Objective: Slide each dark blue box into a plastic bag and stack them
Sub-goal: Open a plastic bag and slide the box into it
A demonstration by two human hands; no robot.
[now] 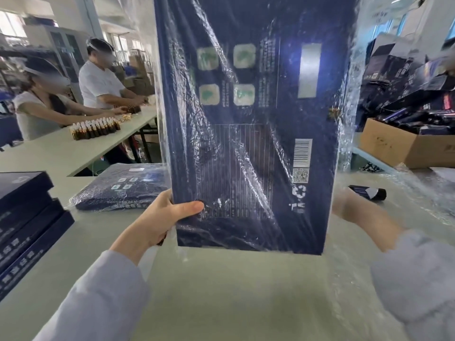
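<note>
Plastic-bagged dark blue box [251,119] upright between left hand [160,217] and right hand [349,207].

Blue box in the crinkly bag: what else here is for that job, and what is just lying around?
For the job: dark blue box held upright, plastic bag over it, left hand gripping its corner, right hand at its other side (blurred), bagged box lying flat, bare boxes stacked left.

Just lying about: small black tube, cardboard carton of dark packs, brown bottles.
</note>
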